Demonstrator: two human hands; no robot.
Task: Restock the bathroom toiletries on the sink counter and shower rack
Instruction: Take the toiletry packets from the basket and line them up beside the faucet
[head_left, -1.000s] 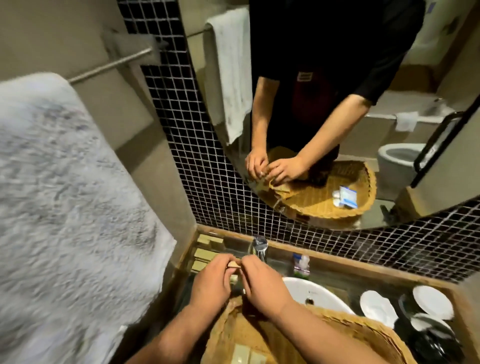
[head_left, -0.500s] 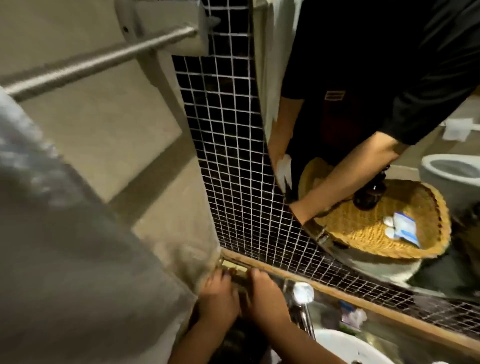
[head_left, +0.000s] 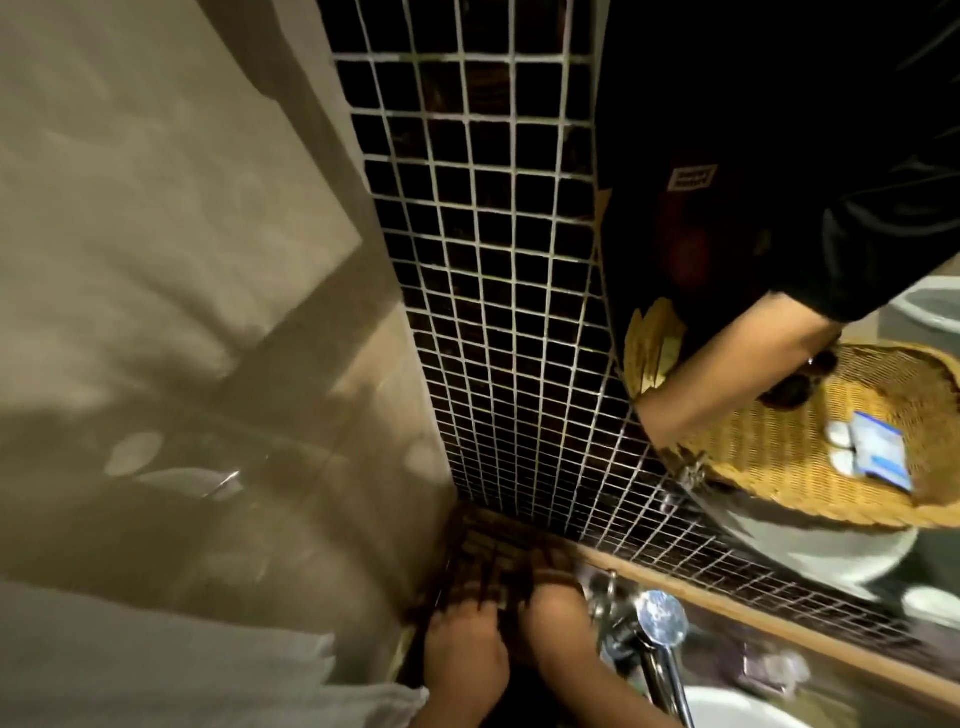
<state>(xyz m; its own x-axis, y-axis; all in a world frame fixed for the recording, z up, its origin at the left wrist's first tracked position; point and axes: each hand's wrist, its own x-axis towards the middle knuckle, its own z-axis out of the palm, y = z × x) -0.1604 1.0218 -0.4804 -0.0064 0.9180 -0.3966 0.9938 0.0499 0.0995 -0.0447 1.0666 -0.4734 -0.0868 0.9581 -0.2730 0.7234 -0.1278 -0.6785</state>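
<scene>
My left hand (head_left: 462, 654) and my right hand (head_left: 556, 618) lie side by side at the far left corner of the sink counter, fingers pointing into the dark corner (head_left: 483, 545) where the beige wall meets the black mosaic tiles. The fingertips are blurred, and whatever lies under them is hidden. In the mirror I see the reflected wicker basket (head_left: 779, 457) holding a blue and white packet (head_left: 878, 457) and a dark bottle (head_left: 795, 384).
A chrome faucet (head_left: 660, 623) stands just right of my right hand, above the white basin (head_left: 737, 712). A small blurred packet (head_left: 774, 670) lies behind the faucet by the wooden ledge (head_left: 779, 629). A white towel (head_left: 156, 670) hangs at the lower left.
My head has dipped and closed in on the left corner. Both hands moved from above the basket into the counter corner, and the real basket has left the view.
</scene>
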